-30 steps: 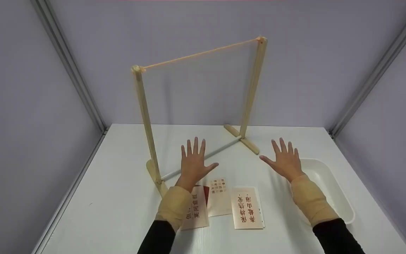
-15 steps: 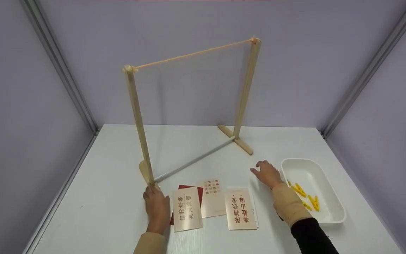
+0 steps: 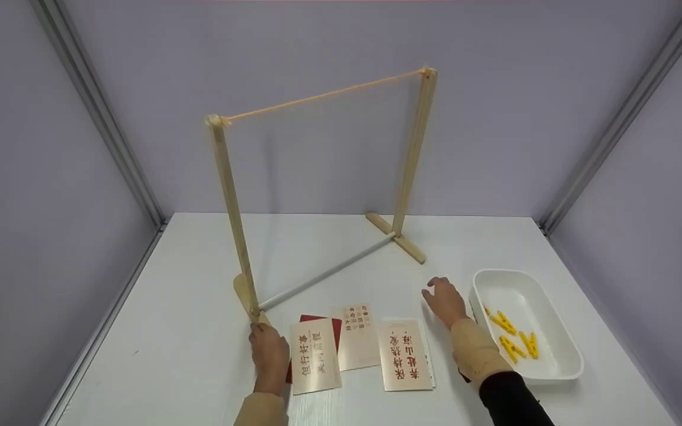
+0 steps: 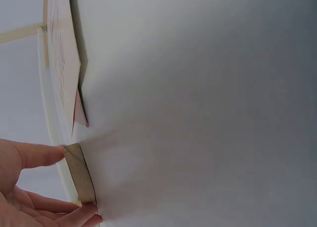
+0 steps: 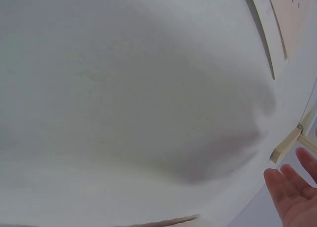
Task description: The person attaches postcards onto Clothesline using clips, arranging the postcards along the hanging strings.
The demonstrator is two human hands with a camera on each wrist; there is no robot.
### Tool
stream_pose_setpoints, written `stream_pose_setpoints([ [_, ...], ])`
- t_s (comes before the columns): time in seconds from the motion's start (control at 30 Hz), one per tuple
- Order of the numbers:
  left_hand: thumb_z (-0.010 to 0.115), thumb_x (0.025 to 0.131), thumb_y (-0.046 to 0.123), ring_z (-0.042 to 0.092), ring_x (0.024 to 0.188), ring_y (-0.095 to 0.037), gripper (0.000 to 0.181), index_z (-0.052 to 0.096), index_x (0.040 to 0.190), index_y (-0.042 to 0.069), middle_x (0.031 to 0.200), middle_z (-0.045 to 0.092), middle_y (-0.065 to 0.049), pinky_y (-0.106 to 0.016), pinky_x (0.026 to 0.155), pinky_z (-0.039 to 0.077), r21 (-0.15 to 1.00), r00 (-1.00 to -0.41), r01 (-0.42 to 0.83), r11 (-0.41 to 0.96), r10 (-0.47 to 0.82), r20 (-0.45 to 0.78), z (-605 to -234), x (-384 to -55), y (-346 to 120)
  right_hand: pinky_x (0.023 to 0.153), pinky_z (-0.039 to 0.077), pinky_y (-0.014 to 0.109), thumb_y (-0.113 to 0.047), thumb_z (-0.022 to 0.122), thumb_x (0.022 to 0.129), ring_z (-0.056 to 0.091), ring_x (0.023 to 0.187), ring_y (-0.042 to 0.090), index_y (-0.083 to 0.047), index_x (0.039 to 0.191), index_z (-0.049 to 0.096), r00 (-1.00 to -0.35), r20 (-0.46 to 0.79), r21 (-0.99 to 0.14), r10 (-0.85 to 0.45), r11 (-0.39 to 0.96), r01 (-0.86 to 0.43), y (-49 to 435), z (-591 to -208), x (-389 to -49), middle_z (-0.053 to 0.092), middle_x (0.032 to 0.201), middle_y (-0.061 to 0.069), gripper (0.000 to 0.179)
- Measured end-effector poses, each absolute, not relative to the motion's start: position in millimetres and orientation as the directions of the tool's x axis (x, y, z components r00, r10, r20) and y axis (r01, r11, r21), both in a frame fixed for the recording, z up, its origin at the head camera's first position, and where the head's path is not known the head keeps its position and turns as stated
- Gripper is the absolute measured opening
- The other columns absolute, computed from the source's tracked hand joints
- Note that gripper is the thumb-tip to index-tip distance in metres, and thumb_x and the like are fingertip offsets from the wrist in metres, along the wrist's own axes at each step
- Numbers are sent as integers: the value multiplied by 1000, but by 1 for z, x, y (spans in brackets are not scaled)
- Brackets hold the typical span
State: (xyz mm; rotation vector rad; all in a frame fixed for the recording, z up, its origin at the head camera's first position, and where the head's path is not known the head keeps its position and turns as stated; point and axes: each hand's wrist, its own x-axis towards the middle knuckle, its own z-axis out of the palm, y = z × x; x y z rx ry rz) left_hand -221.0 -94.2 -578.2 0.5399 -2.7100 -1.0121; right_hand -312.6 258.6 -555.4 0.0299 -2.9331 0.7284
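Nearest, printed cards (image 3: 316,364) lie on the white table (image 3: 169,307), some overlapping. Just left of them, the left hand (image 3: 270,355) pinches the near foot (image 4: 79,173) of a wooden stand (image 3: 232,207) between thumb (image 4: 44,155) and fingers (image 4: 79,215). Rightward, a white tray (image 3: 527,290) holds yellow pegs (image 3: 503,323); between it and the cards, slightly farther off, the right hand (image 3: 446,303) is relaxed, holding nothing. Beyond, an orange string (image 3: 323,96) spans the stand's two posts (image 3: 415,154).

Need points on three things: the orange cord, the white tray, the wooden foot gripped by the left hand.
Orange cord (image 3: 324,95): head view, middle of its span.
White tray (image 3: 524,299): head view, bare floor toward its far end.
Wooden foot (image 4: 80,175): left wrist view, its end face.
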Motion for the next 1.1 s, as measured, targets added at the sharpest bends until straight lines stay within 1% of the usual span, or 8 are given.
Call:
stream_pose_setpoints([
  [0.2, 53, 83, -12, 45, 105, -46, 35, 40, 111, -28, 123, 33, -41, -45, 82, 45, 626, -918, -255, 737, -388, 83, -577, -223, -92, 73, 46, 47, -12, 61, 86, 57, 88, 37, 5, 100, 60, -992, 128, -463, 12, 885, -49, 258, -555, -310, 56, 96, 21, 23],
  [0.37, 53, 81, -15, 49, 100, -45, 32, 43, 108, -28, 117, 38, -42, -44, 78, 47, 612, -921, -228, 757, -372, 117, -574, -221, -93, 72, 46, 47, -6, 60, 85, 57, 88, 38, 7, 100, 58, -992, 121, -442, 38, 897, -19, 259, -557, -309, 56, 96, 22, 20],
  [0.5, 51, 82, -15, 49, 99, -46, 32, 42, 109, -28, 115, 39, -42, -44, 77, 48, 616, -928, -204, 761, -350, 125, -572, -220, -96, 80, 44, 49, -3, 57, 84, 53, 99, 42, 11, 109, 53, -992, 125, -448, 18, 893, -41, 259, -562, -315, 50, 113, 29, 29],
  [0.6, 56, 80, -14, 47, 103, -46, 35, 42, 110, -27, 117, 39, -40, -44, 77, 48, 619, -932, -178, 765, -334, 144, -570, -215, -98, 90, 39, 50, -2, 53, 85, 42, 114, 45, 14, 122, 43, -994, 103, -441, -35, 894, -77, 260, -566, -322, 36, 131, 32, 42],
  [0.73, 63, 76, -13, 49, 100, -44, 30, 50, 102, -22, 111, 45, -34, -44, 75, 48, 587, -931, -134, 798, -304, 202, -569, -204, -97, 99, 30, 50, -2, 47, 89, 29, 124, 45, 17, 130, 32, -995, 30, -390, -93, 916, -97, 264, -571, -329, 24, 139, 33, 48],
  [0.83, 64, 74, -15, 54, 88, -38, 16, 54, 88, -16, 96, 50, -28, -41, 69, 50, 545, -935, -88, 834, -258, 244, -571, -194, -92, 98, 32, 49, 1, 45, 90, 33, 122, 45, 19, 129, 32, -995, 9, -314, -100, 944, -98, 269, -576, -331, 28, 136, 34, 44],
  [0.93, 64, 75, -15, 54, 84, -36, 11, 55, 81, -12, 90, 51, -25, -38, 65, 51, 517, -940, -61, 854, -223, 257, -572, -188, -88, 87, 43, 49, 4, 49, 88, 47, 109, 45, 18, 123, 40, -995, 57, -238, -86, 966, -97, 269, -578, -335, 42, 125, 33, 39],
  [1.1, 59, 78, -17, 53, 91, -39, 12, 56, 88, -13, 96, 49, -25, -41, 65, 52, 538, -926, -84, 839, -266, 269, -570, -187, -89, 68, 48, 49, 3, 55, 85, 55, 83, 41, 15, 105, 53, -983, 156, -139, -97, 983, -119, 263, -571, -345, 51, 96, 26, 24],
])
